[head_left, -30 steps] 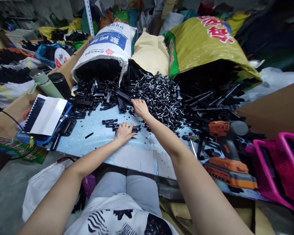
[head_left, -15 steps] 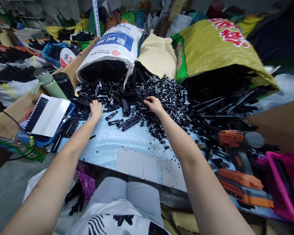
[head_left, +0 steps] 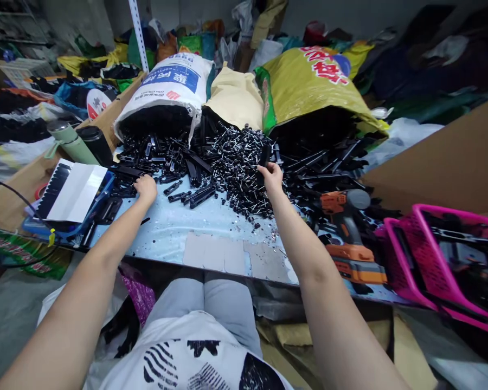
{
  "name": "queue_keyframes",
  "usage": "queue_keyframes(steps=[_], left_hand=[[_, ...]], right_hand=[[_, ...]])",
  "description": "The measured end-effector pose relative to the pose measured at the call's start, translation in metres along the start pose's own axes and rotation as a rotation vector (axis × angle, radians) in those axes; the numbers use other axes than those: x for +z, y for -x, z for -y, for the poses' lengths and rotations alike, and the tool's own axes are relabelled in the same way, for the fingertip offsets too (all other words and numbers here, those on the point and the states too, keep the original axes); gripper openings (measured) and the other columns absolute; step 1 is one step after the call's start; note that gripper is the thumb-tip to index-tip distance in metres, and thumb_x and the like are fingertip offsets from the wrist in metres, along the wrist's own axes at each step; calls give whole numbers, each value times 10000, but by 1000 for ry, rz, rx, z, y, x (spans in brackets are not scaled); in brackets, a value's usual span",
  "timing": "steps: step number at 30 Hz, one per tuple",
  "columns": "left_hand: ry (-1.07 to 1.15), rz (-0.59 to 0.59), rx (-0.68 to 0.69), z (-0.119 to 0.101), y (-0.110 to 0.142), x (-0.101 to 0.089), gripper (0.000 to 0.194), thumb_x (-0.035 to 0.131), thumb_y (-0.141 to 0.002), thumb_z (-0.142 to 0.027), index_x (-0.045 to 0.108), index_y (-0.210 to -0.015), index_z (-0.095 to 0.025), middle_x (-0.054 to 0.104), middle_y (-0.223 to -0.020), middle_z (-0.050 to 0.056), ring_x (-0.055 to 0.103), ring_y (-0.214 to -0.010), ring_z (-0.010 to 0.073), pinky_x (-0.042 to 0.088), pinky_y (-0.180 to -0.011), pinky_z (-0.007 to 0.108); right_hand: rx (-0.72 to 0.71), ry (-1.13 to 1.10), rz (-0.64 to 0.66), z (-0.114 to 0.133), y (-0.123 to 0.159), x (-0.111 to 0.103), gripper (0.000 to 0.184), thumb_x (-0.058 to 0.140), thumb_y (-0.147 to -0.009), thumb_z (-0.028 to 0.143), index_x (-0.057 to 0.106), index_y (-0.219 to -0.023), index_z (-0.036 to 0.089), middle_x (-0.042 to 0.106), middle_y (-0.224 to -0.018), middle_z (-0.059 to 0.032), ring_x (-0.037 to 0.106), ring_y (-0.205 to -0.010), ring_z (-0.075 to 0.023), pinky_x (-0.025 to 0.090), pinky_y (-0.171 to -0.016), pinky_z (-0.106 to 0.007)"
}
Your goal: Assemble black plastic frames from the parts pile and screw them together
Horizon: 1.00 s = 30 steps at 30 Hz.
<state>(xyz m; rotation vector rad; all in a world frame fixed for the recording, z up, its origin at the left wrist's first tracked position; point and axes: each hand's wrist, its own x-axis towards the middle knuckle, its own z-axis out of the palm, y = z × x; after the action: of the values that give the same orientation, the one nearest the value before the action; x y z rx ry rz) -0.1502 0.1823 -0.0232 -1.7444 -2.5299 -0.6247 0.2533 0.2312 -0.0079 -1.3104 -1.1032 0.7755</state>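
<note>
My right hand [head_left: 272, 177] pinches a flat black plastic piece [head_left: 265, 155] that stands up from the fingertips. It is over the right side of a heap of small black parts with shiny metal pins [head_left: 244, 168]. My left hand [head_left: 146, 188] lies at the pile of black parts [head_left: 126, 174] on the left, fingers curled; what is under its fingertips is hidden. Between the hands are loose black clip-like pieces [head_left: 201, 196] and hinged links [head_left: 173, 188] on the blue tabletop [head_left: 162, 230].
Behind the heaps lie a white sack [head_left: 166, 81], a beige sack [head_left: 236, 95] and a yellow sack [head_left: 309, 89]. An orange cordless drill [head_left: 350, 238] and pink baskets [head_left: 418, 244] stand at right. At left are a blue tray [head_left: 75, 230], a green flask [head_left: 75, 142] and a black cup [head_left: 96, 143].
The view has turned to the right. My right hand has moved right across the pin heap with the black piece, which now points upward. My left hand has shifted slightly toward the near left.
</note>
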Motion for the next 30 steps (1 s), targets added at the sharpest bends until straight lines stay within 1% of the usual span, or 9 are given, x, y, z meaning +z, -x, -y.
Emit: queue_keyframes(steps=[2,6,9,13,15,18,21,24,30], left_hand=[[21,-30,25,7,15,-8,267,391,-948,-244,498,-938,0,582,-887,137,463,-920,207,372,-851,389],[42,-92,123,19,65,-26,319,374,-943,-377,532,-935,-100,583,-968,137,501,-970,240,372,-885,379],[10,-24,418,1,118,-30,449,439,-873,-564,567,-830,-136,593,-858,135,535,-908,273,411,-777,377],[-102,264,835,-56,182,-9,473,581,-773,-594,605,-799,-122,607,-784,147,566,-825,274,419,-632,332],[-145,338,875,-74,200,5,450,625,-762,-547,616,-818,-101,615,-819,162,569,-857,282,426,-625,324],[-140,327,917,-69,207,14,382,632,-793,-460,616,-908,-96,610,-952,171,554,-950,292,445,-704,352],[-48,349,967,-42,204,11,245,573,-864,-299,594,-1037,-126,607,-998,139,555,-976,268,439,-798,391],[249,403,878,-30,207,2,256,460,-918,-217,559,-1139,-132,608,-1015,124,567,-976,224,447,-845,365],[820,385,567,-66,224,-14,373,403,-943,-277,529,-1265,-137,608,-917,77,587,-858,167,468,-799,291]], right_hand=[[-178,148,150,8,38,-18,350,682,-683,366,569,-961,185,619,-906,-14,576,-834,-144,491,-777,-299],[-398,576,821,5,140,-50,365,629,-751,320,591,-1094,201,623,-1021,-72,580,-897,-202,484,-800,-377],[-510,800,1031,-5,199,-60,381,589,-750,197,602,-1131,204,621,-1037,-90,559,-968,-241,447,-864,-438],[-647,962,797,-13,223,-49,339,482,-801,95,647,-1049,256,549,-1213,-85,483,-1123,-268,382,-940,-478],[-580,1052,524,-15,226,-40,260,492,-861,239,626,-1084,230,569,-1126,-143,517,-1033,-282,435,-833,-439],[-363,1168,294,-18,232,-33,609,514,-809,581,518,-1242,152,578,-955,-192,546,-881,-296,451,-686,-389],[-192,1155,398,-18,239,-32,652,451,-839,598,460,-1306,144,579,-987,-173,551,-934,-283,443,-767,-380],[-54,745,552,-10,244,-24,511,360,-918,477,429,-1338,196,589,-1038,-121,572,-938,-220,444,-827,-350],[361,-173,567,6,251,8,646,386,-870,576,357,-1392,198,561,-742,-6,533,-549,-103,452,-508,-239]])
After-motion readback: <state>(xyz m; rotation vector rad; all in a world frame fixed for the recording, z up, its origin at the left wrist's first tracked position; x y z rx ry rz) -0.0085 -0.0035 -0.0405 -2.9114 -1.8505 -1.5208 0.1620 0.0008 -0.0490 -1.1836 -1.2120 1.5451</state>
